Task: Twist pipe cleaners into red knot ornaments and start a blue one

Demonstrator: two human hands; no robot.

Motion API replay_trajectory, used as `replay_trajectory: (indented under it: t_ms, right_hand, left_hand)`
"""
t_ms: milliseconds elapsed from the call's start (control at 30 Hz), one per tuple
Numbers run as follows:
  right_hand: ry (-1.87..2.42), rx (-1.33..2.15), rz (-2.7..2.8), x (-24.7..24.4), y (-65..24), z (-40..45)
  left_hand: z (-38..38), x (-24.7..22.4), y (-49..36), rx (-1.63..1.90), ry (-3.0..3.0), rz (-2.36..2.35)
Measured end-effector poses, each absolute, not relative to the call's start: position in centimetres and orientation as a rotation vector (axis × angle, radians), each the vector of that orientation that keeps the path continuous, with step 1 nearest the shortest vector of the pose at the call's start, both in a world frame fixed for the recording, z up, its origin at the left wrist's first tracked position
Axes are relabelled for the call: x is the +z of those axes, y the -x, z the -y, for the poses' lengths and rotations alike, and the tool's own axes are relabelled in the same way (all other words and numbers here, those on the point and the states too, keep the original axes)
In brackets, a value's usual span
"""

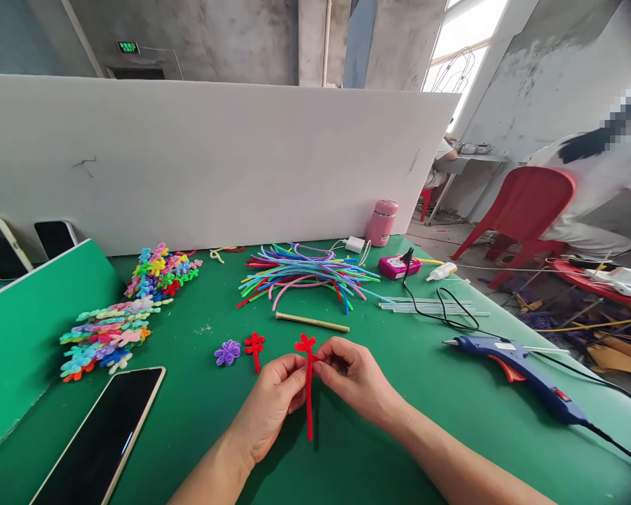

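Observation:
Between my two hands stands a red pipe cleaner [309, 400], its top bent into small flower-like loops and its straight tail hanging down. My left hand [276, 393] pinches it from the left, just under the loops. From the right, my right hand [355, 375] grips it at the same height with thumb and forefinger. Left of my hands lie a finished-looking red pipe-cleaner flower [254, 349] with a short stem and a purple pipe-cleaner flower [228, 353]. Beyond my fingers rests a thin tan stick [313, 322].
Loose coloured pipe cleaners [305, 270] are heaped at the back. Piles of pipe-cleaner flowers [160, 270] and a phone [105, 435] lie left. To the right are a blue glue gun [520, 372] with its cord, clear glue sticks [431, 306], a pink box [399, 266] and a pink bottle [382, 223].

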State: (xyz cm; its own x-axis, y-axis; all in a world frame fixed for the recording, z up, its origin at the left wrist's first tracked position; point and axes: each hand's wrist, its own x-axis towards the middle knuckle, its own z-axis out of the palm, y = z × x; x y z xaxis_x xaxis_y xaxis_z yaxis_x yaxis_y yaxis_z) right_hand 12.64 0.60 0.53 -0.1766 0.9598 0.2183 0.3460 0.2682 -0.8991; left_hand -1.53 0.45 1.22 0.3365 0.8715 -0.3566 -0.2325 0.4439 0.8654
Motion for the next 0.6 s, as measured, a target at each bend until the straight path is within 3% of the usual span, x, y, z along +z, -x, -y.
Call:
replay_trajectory:
  t_ms: [600]
  right_hand:
    - [1.217, 0.864, 1.816, 0.73, -12.79, -0.4]
  left_hand:
    - [-0.48, 0.9, 1.5, 0.903, -1.035, -1.036]
